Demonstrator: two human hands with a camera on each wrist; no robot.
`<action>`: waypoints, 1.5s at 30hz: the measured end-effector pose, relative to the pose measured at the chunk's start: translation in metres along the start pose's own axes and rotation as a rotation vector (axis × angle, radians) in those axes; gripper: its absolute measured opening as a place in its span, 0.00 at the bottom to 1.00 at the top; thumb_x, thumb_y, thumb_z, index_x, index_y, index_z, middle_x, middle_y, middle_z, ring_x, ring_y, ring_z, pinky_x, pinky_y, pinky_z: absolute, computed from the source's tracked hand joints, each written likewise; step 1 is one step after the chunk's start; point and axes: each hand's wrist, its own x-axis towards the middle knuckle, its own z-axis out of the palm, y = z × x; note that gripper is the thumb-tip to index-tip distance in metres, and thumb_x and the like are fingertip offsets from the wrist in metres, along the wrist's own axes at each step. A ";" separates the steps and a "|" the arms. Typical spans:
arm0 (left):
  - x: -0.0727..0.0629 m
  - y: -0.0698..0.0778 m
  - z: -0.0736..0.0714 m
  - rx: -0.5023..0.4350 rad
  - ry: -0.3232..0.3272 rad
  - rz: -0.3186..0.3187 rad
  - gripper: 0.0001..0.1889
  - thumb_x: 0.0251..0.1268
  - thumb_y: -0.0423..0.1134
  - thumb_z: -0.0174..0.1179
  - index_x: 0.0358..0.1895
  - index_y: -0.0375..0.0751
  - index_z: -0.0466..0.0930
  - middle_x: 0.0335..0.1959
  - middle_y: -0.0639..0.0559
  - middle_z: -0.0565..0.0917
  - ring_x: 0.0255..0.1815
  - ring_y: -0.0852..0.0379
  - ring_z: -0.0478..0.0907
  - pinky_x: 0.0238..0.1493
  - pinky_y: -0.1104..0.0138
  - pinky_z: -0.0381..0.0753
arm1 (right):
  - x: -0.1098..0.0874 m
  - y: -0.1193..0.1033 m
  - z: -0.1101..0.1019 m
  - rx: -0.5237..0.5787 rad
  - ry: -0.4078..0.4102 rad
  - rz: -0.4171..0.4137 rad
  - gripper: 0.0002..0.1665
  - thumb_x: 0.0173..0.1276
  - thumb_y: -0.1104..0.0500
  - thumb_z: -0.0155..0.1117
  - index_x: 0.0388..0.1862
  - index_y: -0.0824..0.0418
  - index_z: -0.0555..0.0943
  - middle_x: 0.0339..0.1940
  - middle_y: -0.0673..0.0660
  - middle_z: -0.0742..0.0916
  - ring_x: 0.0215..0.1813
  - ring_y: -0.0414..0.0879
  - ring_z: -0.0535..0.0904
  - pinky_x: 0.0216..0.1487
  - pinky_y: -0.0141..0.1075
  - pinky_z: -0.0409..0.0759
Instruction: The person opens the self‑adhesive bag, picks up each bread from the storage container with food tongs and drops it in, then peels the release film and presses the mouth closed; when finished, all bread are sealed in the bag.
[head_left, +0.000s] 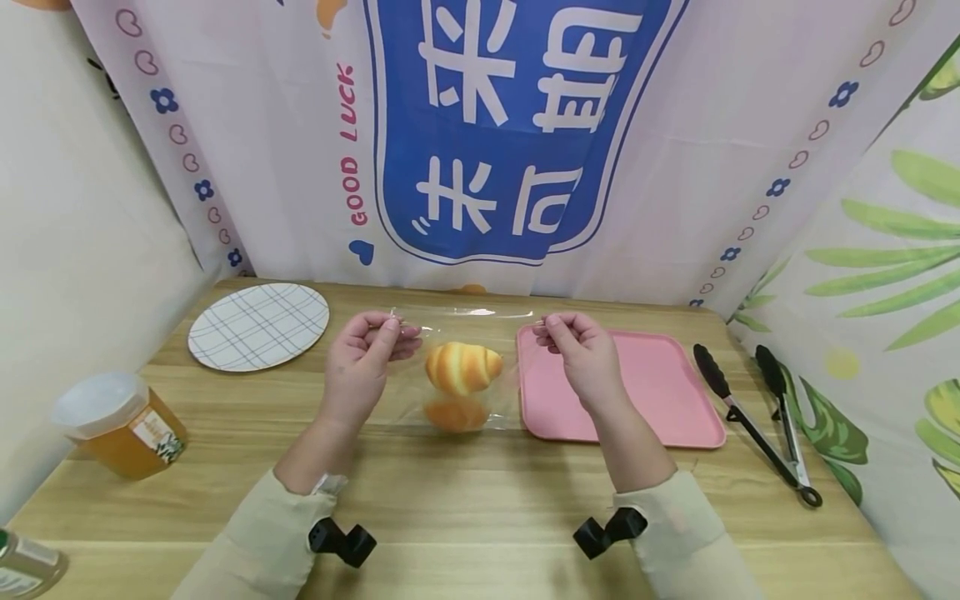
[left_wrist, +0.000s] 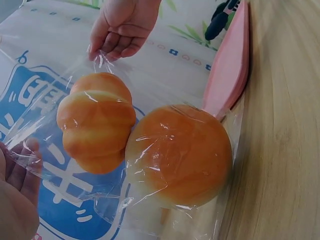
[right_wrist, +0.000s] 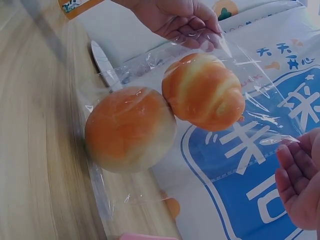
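Between both hands hangs a clear plastic bag [head_left: 405, 408], its top edge stretched sideways. Inside it a croissant-shaped bread [head_left: 463, 367] sits above a round bun [head_left: 456, 413]; the left wrist view shows the bun [left_wrist: 179, 155] smooth and brown, touching the ridged bread [left_wrist: 97, 122]. My left hand [head_left: 363, 358] pinches the bag's left upper corner between thumb and fingers. With thumb and fingertips, my right hand [head_left: 587, 354] pinches the right upper corner, over the pink tray's left part. In the right wrist view the bag [right_wrist: 115, 192] reaches down close to the table.
A pink tray [head_left: 660, 392] lies to the right, with black-tipped tongs [head_left: 757, 425] beyond it. At back left is a checked oval plate [head_left: 258, 327]. A lidded honey-coloured jar [head_left: 127, 425] and a small bottle [head_left: 28, 567] stand on the wooden table's left side.
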 end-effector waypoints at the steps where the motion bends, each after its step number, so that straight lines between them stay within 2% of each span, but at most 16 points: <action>1: 0.001 0.000 0.000 -0.004 -0.006 0.005 0.05 0.74 0.31 0.50 0.38 0.38 0.74 0.28 0.65 0.88 0.31 0.65 0.87 0.38 0.70 0.88 | 0.001 0.000 -0.001 0.000 -0.005 -0.004 0.12 0.75 0.63 0.56 0.44 0.74 0.78 0.27 0.38 0.87 0.33 0.33 0.83 0.40 0.27 0.82; 6: 0.004 -0.003 -0.002 -0.018 -0.036 0.023 0.05 0.75 0.30 0.49 0.39 0.40 0.75 0.30 0.64 0.88 0.33 0.65 0.87 0.39 0.70 0.88 | 0.003 0.006 -0.004 0.013 -0.050 -0.021 0.15 0.76 0.62 0.54 0.50 0.74 0.78 0.29 0.40 0.88 0.34 0.34 0.83 0.42 0.28 0.83; 10: 0.005 -0.005 -0.004 -0.012 -0.058 0.041 0.05 0.75 0.30 0.49 0.41 0.40 0.75 0.30 0.65 0.88 0.34 0.66 0.87 0.40 0.71 0.87 | 0.004 0.013 -0.006 0.010 -0.162 -0.029 0.22 0.77 0.58 0.50 0.60 0.74 0.74 0.38 0.47 0.89 0.37 0.32 0.84 0.47 0.27 0.84; 13: 0.006 -0.005 -0.004 -0.018 -0.072 0.053 0.05 0.75 0.30 0.49 0.42 0.38 0.75 0.30 0.65 0.88 0.34 0.66 0.87 0.40 0.71 0.87 | 0.004 0.017 -0.007 -0.005 -0.244 0.002 0.26 0.74 0.58 0.55 0.64 0.74 0.72 0.42 0.48 0.88 0.40 0.31 0.83 0.51 0.26 0.83; 16: 0.007 -0.006 -0.004 -0.027 -0.076 0.055 0.05 0.75 0.29 0.49 0.42 0.37 0.75 0.30 0.65 0.89 0.34 0.66 0.87 0.40 0.71 0.87 | 0.004 0.021 -0.007 -0.005 -0.303 0.024 0.27 0.69 0.64 0.63 0.64 0.74 0.72 0.41 0.44 0.87 0.42 0.32 0.82 0.51 0.25 0.82; 19: 0.008 -0.006 -0.004 -0.026 -0.067 0.051 0.06 0.75 0.29 0.48 0.41 0.40 0.75 0.30 0.65 0.89 0.34 0.66 0.87 0.39 0.71 0.87 | 0.004 0.023 -0.009 -0.004 -0.342 0.013 0.27 0.64 0.69 0.65 0.61 0.76 0.73 0.39 0.41 0.86 0.41 0.33 0.82 0.48 0.25 0.83; 21: 0.008 -0.006 -0.004 -0.024 -0.058 0.046 0.06 0.75 0.30 0.48 0.41 0.43 0.75 0.30 0.65 0.88 0.34 0.66 0.87 0.39 0.71 0.87 | 0.003 0.025 -0.009 -0.005 -0.343 0.008 0.22 0.64 0.70 0.66 0.56 0.78 0.76 0.37 0.40 0.87 0.40 0.33 0.82 0.47 0.25 0.83; 26: 0.008 -0.006 -0.005 -0.026 -0.056 0.048 0.07 0.76 0.32 0.48 0.40 0.46 0.76 0.30 0.65 0.89 0.35 0.66 0.87 0.40 0.71 0.87 | 0.002 0.026 -0.007 -0.038 -0.267 0.017 0.12 0.66 0.66 0.65 0.42 0.76 0.81 0.30 0.38 0.87 0.39 0.33 0.83 0.48 0.27 0.83; 30: 0.007 -0.008 -0.009 -0.042 -0.089 0.036 0.07 0.73 0.28 0.51 0.44 0.43 0.76 0.34 0.65 0.89 0.40 0.67 0.87 0.46 0.73 0.86 | 0.000 0.026 -0.005 -0.042 -0.225 0.021 0.13 0.68 0.65 0.63 0.45 0.77 0.80 0.29 0.37 0.86 0.38 0.33 0.84 0.50 0.29 0.84; 34: 0.005 -0.010 -0.015 0.009 -0.172 0.006 0.14 0.66 0.23 0.58 0.53 0.27 0.75 0.39 0.68 0.88 0.45 0.70 0.85 0.50 0.75 0.84 | -0.001 0.025 -0.004 -0.027 -0.203 0.014 0.15 0.69 0.66 0.62 0.47 0.79 0.78 0.29 0.37 0.86 0.37 0.33 0.84 0.49 0.33 0.85; 37: 0.003 -0.011 -0.016 0.075 -0.217 -0.015 0.19 0.64 0.25 0.61 0.55 0.19 0.73 0.40 0.70 0.87 0.45 0.71 0.84 0.49 0.75 0.84 | -0.002 0.025 -0.003 -0.009 -0.195 0.007 0.15 0.69 0.67 0.62 0.47 0.80 0.77 0.29 0.37 0.86 0.36 0.33 0.84 0.49 0.35 0.86; 40: 0.003 -0.012 -0.015 0.115 -0.208 -0.025 0.16 0.64 0.28 0.63 0.51 0.21 0.77 0.38 0.71 0.87 0.43 0.71 0.84 0.48 0.76 0.84 | -0.002 0.025 -0.002 -0.003 -0.189 0.003 0.15 0.69 0.67 0.62 0.47 0.81 0.77 0.29 0.37 0.86 0.36 0.33 0.84 0.50 0.37 0.87; 45: 0.004 -0.011 -0.010 0.083 -0.138 -0.026 0.05 0.66 0.28 0.61 0.41 0.29 0.83 0.32 0.68 0.88 0.39 0.69 0.85 0.46 0.75 0.85 | -0.001 0.024 -0.002 0.003 -0.178 0.004 0.16 0.69 0.66 0.63 0.51 0.77 0.78 0.32 0.37 0.87 0.36 0.34 0.84 0.47 0.32 0.87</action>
